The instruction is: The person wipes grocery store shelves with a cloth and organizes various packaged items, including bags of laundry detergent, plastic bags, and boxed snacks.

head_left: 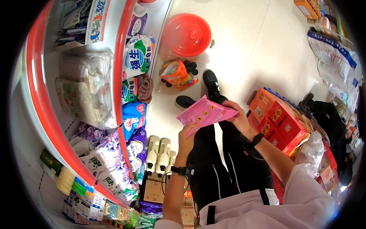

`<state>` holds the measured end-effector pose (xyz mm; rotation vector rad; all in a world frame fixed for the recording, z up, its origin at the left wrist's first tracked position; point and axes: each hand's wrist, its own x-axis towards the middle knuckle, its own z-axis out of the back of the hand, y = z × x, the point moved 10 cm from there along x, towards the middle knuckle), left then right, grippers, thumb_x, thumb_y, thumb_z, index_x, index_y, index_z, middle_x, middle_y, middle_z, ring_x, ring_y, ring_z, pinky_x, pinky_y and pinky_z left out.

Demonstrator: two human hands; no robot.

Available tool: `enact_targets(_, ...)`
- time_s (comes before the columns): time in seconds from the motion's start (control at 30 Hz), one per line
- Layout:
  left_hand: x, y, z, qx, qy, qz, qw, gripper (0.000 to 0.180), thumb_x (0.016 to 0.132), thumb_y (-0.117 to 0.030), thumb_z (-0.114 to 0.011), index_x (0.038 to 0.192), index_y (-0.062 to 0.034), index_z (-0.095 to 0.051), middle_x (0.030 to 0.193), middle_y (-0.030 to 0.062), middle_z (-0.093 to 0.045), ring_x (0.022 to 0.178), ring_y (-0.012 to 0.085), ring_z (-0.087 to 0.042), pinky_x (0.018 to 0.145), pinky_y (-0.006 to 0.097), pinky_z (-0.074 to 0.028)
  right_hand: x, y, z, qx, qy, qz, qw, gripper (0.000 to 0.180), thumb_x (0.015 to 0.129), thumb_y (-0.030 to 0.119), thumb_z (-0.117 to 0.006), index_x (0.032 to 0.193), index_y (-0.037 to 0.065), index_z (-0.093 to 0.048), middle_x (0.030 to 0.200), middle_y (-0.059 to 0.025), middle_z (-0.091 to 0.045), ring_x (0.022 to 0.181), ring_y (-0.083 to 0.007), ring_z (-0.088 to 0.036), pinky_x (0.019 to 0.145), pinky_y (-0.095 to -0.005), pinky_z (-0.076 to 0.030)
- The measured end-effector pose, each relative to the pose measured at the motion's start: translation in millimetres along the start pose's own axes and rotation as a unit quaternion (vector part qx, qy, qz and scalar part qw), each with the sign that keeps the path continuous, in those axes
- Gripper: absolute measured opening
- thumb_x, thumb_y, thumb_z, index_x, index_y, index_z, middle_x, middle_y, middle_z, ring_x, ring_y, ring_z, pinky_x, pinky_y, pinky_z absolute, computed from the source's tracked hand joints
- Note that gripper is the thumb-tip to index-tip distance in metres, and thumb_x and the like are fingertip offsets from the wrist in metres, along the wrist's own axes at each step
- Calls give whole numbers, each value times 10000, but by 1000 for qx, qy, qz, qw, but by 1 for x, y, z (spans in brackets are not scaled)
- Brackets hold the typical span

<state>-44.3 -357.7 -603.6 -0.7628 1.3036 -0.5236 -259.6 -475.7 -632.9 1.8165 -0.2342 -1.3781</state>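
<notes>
A flat pink soft packet (206, 112) with small yellow pictures is held above my legs, in the middle of the head view. My left hand (187, 138) grips its lower left edge, thumb on top. At the packet's right end, my right hand (241, 117) closes round the corner. What the packet contains does not show. Beyond it on the floor sits an orange bag (178, 76) with several dark round things beside it, and past that a red plastic basin (188, 35).
To my left run red-edged shelves (34, 86) with bagged detergents (136, 57) and stacked clear plastic boxes (85, 84). Cream bottles (163, 154) stand by my left leg. Red cartons (286, 122) are piled on my right. Further right, someone in dark trousers (331, 122) is near.
</notes>
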Motion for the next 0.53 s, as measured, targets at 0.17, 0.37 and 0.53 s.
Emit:
enact_targets(0.17,28,13,-38,-14,-17,5,1000,181,894,51,-638,1053,0,-706,1094,158,-714,1081,249,-675,961,291,-476,-11,0,-9,208,-31,-201,957,694,929,268,-728,1474,66,-348,1381,-131,-514,1154,-236,-619,977,-355,-512)
enact_targets(0.37,70,-14,-97,11,47,-94,994,236,832,62,-621,1037,-25,-699,1025,143,-695,1058,349,-657,918,374,-510,-7,-32,-15,287,-36,-323,901,503,985,409,-585,1258,-13,-569,1134,-165,-691,885,-260,-719,801,-355,-591)
enact_targets(0.53,95,-18,-113,66,56,-163,983,280,818,59,-628,1074,-39,-687,1112,168,-686,1129,338,-637,987,401,-484,34,-96,43,109,-86,-274,952,510,950,364,-566,1163,-98,-606,948,-209,-728,795,-310,-746,718,-367,-626)
